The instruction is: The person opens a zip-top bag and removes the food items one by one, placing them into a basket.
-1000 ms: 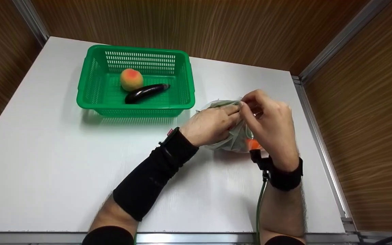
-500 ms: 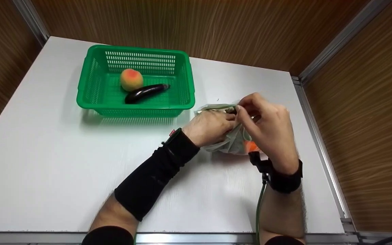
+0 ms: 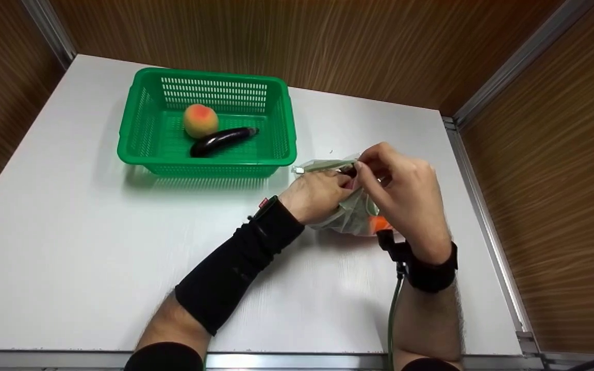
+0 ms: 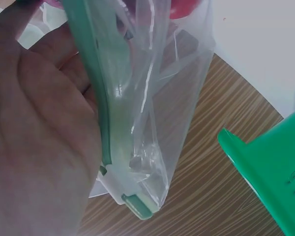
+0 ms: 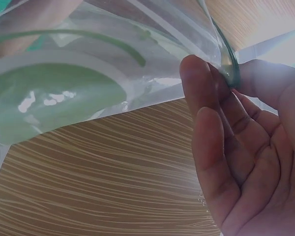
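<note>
Centrally, item one: clear zip bag [image 3: 351, 214] with green seal strip [image 3: 323, 165], resting on the white surface [image 3: 96, 232] right of centre, just beside the near right corner of the green basket [image 3: 207, 162]. Bag lies between both hands, its mouth raised and its body sagging to the surface beneath them. Seal strip runs roughly left to right across the head view, its free end pointing toward the basket; it is the bag's long axis at the top. An orange thing [image 3: 379, 223] shows through the film at the bag's lower right; its kind cannot be told.

Left hand [image 3: 317, 193]: fingers curled over the bag's upper edge, gripping the strip against the palm, as the left wrist view shows [image 4: 101, 123].

Right hand [image 3: 405, 190]: thumb and forefinger pinching the bag's rim [image 5: 226, 69], remaining fingers loosely bent.

Basket contents: one peach [image 3: 200, 120], one dark eggplant [image 3: 223, 140] lying diagonally beside it, stem end to the right.

Surroundings: wood-grain walls [image 3: 302, 41] on three sides.
</note>
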The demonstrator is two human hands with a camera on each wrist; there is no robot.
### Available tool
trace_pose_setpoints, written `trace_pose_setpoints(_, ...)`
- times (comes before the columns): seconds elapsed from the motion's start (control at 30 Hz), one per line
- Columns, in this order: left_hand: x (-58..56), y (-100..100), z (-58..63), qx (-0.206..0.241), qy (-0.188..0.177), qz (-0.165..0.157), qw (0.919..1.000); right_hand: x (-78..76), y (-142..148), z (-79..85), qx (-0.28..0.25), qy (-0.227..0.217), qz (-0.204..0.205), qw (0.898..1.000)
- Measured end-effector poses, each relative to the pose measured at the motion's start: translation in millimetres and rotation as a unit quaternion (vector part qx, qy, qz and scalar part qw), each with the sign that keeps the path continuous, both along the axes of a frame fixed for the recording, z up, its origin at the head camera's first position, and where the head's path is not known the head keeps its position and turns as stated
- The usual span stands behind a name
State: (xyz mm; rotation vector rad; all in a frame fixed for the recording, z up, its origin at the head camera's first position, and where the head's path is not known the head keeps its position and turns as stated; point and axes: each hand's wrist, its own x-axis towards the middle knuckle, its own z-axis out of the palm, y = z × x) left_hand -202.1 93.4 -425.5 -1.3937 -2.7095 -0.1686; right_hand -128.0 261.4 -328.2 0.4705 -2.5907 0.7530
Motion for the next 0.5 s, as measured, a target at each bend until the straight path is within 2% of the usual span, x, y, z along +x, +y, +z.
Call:
trace_pose_setpoints(0.1,-0.7,-0.2,1.0,-0.002,-0.002,-0.003,1.0,-0.5,0.5,-0.7,0.003,0.0,-0.003,1.0)
trace_pose_setpoints(0.5,-1.1,-7.9,7.1,0.043,0.012,-0.027,0.9986,-0.4,4.7,1.7,-0.011,0.003,-0.013,1.0)
